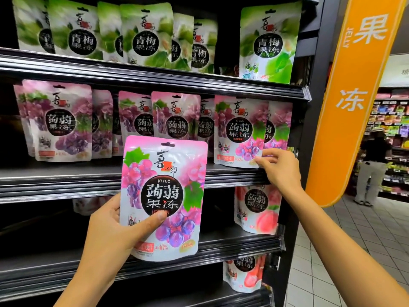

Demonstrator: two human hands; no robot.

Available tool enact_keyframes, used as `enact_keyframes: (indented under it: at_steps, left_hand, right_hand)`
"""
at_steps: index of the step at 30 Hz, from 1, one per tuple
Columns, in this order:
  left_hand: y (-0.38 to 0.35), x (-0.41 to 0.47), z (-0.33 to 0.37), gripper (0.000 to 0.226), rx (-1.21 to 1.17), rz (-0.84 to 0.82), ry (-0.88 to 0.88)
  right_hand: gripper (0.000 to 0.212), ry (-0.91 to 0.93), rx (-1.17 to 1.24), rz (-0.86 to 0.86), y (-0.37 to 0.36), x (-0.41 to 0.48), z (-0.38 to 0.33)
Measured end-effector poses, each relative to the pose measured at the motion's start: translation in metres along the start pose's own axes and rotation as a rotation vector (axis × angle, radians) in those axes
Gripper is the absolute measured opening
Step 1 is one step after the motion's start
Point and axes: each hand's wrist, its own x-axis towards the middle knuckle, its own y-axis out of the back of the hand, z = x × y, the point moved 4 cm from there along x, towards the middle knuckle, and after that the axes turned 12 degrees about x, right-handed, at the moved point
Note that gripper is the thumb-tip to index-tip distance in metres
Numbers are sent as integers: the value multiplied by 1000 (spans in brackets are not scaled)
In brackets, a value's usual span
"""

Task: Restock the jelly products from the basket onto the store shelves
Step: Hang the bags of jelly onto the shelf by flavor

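My left hand (pixel 112 229) holds a pink grape jelly pouch (pixel 164 196) upright in front of the shelves, thumb across its front. My right hand (pixel 278 167) pinches the lower right corner of another grape pouch (pixel 240 131) that stands at the right end of the middle shelf (pixel 66 173). Several more grape pouches (pixel 59 120) line that shelf. The basket is not in view.
Green plum jelly pouches (pixel 146 34) fill the top shelf. A peach pouch (pixel 257 209) and a red pouch (pixel 243 273) stand on lower shelves, which look dark to the left. An orange sign (pixel 354 96) hangs on the right. A person (pixel 371 167) stands in the far aisle.
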Motion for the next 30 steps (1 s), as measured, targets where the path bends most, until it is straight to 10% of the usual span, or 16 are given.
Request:
enact_keyframes:
  at_steps: [7, 13, 20, 25, 30]
  left_hand:
    - [-25, 15, 22, 39, -55, -48, -35]
    - [-54, 43, 41, 31, -75, -48, -38]
    - [-70, 71, 53, 36, 103, -4, -102]
    - [-87, 63, 67, 37, 549, -9, -479]
    - [-116, 64, 50, 53, 882, -137, -393]
  right_hand:
    - [17, 150, 102, 135, 16, -28, -37]
    - [25, -80, 711, -595, -24, -92, -91]
    - [17, -227, 858, -328, -23, -63, -83]
    - [16, -246, 818, -203, -28, -23, -77]
    - [39, -190, 681, -138, -43, -5, -69]
